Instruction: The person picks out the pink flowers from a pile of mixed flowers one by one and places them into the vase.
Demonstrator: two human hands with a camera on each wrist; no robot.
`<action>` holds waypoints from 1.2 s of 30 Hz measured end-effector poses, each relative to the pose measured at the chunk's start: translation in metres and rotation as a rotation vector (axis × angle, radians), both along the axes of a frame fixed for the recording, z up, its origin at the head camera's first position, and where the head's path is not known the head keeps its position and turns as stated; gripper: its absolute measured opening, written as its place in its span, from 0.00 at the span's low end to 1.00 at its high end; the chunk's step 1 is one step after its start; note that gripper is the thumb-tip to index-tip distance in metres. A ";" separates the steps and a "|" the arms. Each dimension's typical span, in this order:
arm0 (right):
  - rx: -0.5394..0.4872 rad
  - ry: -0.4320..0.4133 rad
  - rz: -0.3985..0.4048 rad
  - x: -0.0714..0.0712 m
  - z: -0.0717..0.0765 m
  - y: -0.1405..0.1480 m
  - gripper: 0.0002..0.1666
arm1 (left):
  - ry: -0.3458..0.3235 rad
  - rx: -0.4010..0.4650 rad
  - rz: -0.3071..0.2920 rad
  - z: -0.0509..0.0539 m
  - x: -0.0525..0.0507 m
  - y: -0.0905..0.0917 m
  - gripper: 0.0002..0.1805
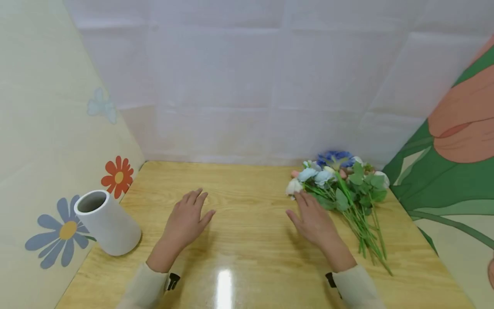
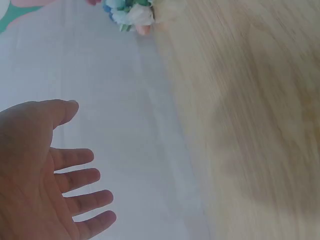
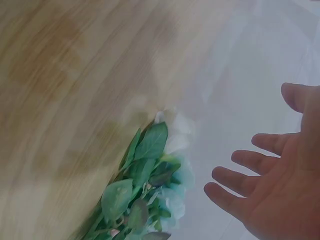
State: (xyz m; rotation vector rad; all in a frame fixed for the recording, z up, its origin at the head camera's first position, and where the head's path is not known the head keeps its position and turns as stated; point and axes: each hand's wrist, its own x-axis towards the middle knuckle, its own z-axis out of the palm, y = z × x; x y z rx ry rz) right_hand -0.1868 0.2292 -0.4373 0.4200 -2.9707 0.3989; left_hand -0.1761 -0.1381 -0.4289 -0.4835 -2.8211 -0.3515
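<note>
Since the pale cloth backdrop [image 1: 216,86] drops right at the far edge of the wooden table [image 1: 247,223], I'd keep the work to the near side. Bunch of flowers [image 1: 347,193] lies at the table's right, blooms toward the cloth, tails toward the near edge. It's a tangle, so a hard tug would probably drag neighbours along. White vase [image 1: 112,227] stands at the left edge, mouth up; an outward knock looks risky there, so steady its wall with a palm if touching it.

Left hand [image 1: 188,219] hangs over the table, nearest the vase: fingers nearly straight, thumb spread, holding nothing. Right hand [image 1: 314,221] same: fingers extended, thumb out, nothing in it. In the head view its fingertips overlap a white bloom [image 1: 294,186]; right wrist view shows a gap, so I read no contact.

Advice: go in lower, under the leaves [image 1: 342,199], not at the petals. Pinch one bare stem [image 1: 362,229] between thumb and forefinger, ease it out lengthwise, slow enough for the foliage to unhook.
</note>
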 end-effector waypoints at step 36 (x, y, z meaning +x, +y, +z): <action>-0.003 -0.088 -0.127 0.015 0.012 0.079 0.39 | 0.563 0.476 0.445 0.019 0.081 -0.107 0.17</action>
